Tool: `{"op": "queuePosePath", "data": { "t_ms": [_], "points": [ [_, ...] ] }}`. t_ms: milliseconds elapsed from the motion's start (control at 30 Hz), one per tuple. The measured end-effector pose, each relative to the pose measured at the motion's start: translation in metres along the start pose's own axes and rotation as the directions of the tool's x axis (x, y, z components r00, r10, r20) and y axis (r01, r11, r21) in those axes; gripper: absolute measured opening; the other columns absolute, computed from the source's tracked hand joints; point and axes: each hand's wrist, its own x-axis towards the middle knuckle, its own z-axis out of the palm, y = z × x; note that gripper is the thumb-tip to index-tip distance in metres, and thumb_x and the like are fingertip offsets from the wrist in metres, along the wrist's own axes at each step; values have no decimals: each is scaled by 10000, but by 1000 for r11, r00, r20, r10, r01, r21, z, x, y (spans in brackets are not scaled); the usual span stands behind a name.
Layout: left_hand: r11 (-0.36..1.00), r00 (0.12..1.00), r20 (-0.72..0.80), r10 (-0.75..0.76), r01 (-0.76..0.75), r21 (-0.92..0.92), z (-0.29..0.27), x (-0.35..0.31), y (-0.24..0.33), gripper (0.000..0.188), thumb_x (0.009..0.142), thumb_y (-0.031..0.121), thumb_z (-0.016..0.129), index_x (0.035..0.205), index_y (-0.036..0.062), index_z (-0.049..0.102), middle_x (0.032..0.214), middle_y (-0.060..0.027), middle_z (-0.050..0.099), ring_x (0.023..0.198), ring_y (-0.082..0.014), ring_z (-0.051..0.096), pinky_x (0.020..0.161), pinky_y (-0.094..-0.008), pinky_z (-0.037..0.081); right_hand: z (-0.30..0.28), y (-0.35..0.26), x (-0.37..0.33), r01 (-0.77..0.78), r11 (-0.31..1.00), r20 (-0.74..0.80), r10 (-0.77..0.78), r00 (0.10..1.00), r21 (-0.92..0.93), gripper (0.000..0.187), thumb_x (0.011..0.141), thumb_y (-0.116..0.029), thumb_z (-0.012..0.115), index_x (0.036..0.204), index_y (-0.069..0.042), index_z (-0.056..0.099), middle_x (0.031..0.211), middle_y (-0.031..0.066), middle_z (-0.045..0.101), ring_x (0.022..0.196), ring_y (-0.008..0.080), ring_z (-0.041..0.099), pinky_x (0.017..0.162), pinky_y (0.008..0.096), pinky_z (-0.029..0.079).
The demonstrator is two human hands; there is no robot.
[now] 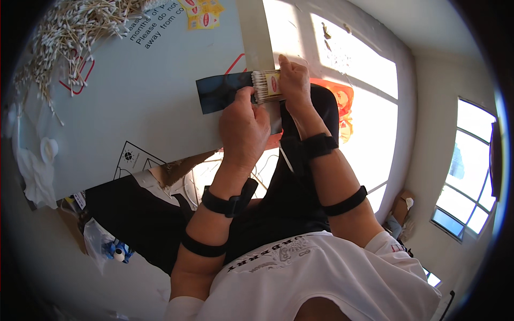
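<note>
swab bundle (pixel 266 85) between both hands | left hand (pixel 243 128) pinches its near edge | right hand (pixel 293 80) grips its far side

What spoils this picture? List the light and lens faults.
Head view: sunlight blows out the floor patches and window; fisheye bends the wall edges and blackens the corners; both hands, left hand and right hand, on the cotton swab bundle stay sharp.
</note>
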Motion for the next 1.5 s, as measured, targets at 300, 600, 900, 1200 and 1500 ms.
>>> {"op": "queuePosePath", "data": {
  "t_ms": [300, 600, 900, 1200, 1500],
  "points": [
    [985, 1000, -5, 20, -21, -174, -1, -3, -8, 311, 792, 52, 564, 1077, -58, 624, 711, -201, 647, 662, -359, 646, 645, -423, 516, 0, 0, 1, 56, 997, -29, -57, 998, -53, 510, 924, -376, 548, 658, 58, 582, 585, 228, 538, 538, 320, 520, 613, 463, 437],
    [931, 997, -41, -71, 51, -361, 5, -8, -11, 286, 817, 13, 562, 1070, -106, 620, 578, -65, 577, 522, -85, 515, 507, -272, 428, -3, -7, -9, -128, 919, 120, 89, 989, 372, 457, 973, -351, 543, 638, -40, 547, 583, -19, 485, 524, 88, 453, 501, 293, 398],
    [913, 994, -78, -82, 43, -407, 4, -9, -7, 290, 804, 9, 547, 1066, -81, 632, 589, -125, 566, 534, -196, 539, 544, -335, 449, -9, -4, -6, -145, 892, 208, 58, 976, 428, 346, 992, -326, 527, 817, -41, 614, 669, 20, 597, 523, 98, 561, 484, 249, 469],
    [932, 992, -123, 23, -66, -355, 8, -11, -9, 306, 815, 6, 546, 1100, -74, 624, 692, -203, 620, 607, -312, 607, 600, -385, 487, -7, -8, -8, -137, 918, 185, 72, 980, 372, 378, 990, -347, 525, 774, -48, 609, 659, 27, 601, 517, 92, 549, 474, 248, 447],
    [982, 986, -74, 148, -155, -106, 3, -8, -9, 358, 820, 4, 564, 1169, -74, 570, 835, -253, 643, 754, -409, 637, 667, -430, 519, -3, -7, -6, -88, 961, 63, 74, 995, 261, 490, 984, -344, 532, 593, -51, 508, 560, -23, 457, 511, 79, 407, 483, 292, 365]
  ]
}}
